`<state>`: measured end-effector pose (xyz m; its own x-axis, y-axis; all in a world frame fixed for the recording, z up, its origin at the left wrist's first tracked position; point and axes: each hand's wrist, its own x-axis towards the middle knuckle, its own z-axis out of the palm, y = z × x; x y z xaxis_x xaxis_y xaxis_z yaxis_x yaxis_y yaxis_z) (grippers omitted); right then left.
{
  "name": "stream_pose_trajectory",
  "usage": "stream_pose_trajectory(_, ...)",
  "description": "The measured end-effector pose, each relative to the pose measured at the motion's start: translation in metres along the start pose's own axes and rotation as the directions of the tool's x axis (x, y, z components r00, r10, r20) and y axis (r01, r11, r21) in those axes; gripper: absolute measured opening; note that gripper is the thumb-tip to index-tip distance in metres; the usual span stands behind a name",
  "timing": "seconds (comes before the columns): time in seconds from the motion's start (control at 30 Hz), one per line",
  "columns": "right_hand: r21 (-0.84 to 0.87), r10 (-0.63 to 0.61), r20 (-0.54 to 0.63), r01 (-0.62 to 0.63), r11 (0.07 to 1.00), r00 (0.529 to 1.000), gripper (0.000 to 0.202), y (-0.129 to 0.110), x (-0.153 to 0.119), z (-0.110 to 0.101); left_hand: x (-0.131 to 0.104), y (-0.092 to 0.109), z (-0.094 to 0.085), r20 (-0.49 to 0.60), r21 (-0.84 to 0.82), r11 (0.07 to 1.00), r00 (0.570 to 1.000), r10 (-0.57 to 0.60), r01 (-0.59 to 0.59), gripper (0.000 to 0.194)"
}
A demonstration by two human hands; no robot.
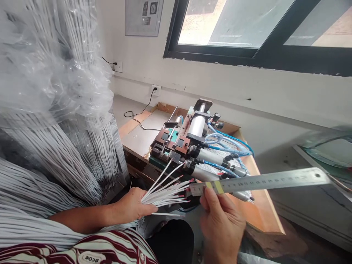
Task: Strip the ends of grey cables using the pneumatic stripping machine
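My left hand (136,205) is closed round a bunch of white cables (167,192), whose ends fan out to the right and show small reddish tips. My right hand (221,214) pinches a metal ruler (264,180) near its left end, between thumb and fingers, beside yellow marks on it. The ruler's left end lies close to the cable tips; whether they touch I cannot tell. Just beyond the cables stands a machine (176,141) with metal cylinders and blue air hoses. Two cables reach up toward its front edge.
Large bundles of pale cables (63,157), partly wrapped in clear plastic (55,73), hang and lie at the left. The machine stands on a wood-edged table (271,212). A black cord (141,126) runs to a wall socket (156,90). A dark-framed window (214,51) is above.
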<state>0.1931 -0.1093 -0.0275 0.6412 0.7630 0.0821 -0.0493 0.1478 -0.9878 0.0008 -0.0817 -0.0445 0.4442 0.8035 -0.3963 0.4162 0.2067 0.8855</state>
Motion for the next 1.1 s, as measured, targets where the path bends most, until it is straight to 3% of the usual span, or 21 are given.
stream_pose_trajectory(0.13, 0.030, 0.014, -0.123, -0.011, 0.999, 0.992, 0.027, -0.004, 0.011, -0.007, 0.000, -0.005, 0.001, -0.049, 0.136, 0.987, 0.995, 0.087, -0.080, 0.017)
stream_pose_trajectory(0.37, 0.057, 0.055, 0.002, -0.055, 0.997, 0.999, 0.028, 0.000, 0.011, -0.004, -0.003, -0.001, 0.001, -0.049, 0.350, 0.932, 0.992, 0.116, -0.092, 0.027)
stream_pose_trajectory(0.67, 0.007, 0.066, 0.084, -0.067, 0.998, 0.994, 0.030, 0.009, 0.009, -0.010, -0.001, -0.004, 0.000, -0.034, 0.428, 0.899, 0.992, 0.118, -0.092, 0.029)
stream_pose_trajectory(1.1, -0.008, 0.058, 0.100, -0.057, 0.998, 0.993, 0.028, 0.017, 0.011, -0.015, 0.000, -0.007, 0.001, -0.023, 0.479, 0.873, 0.994, 0.110, -0.086, 0.031)
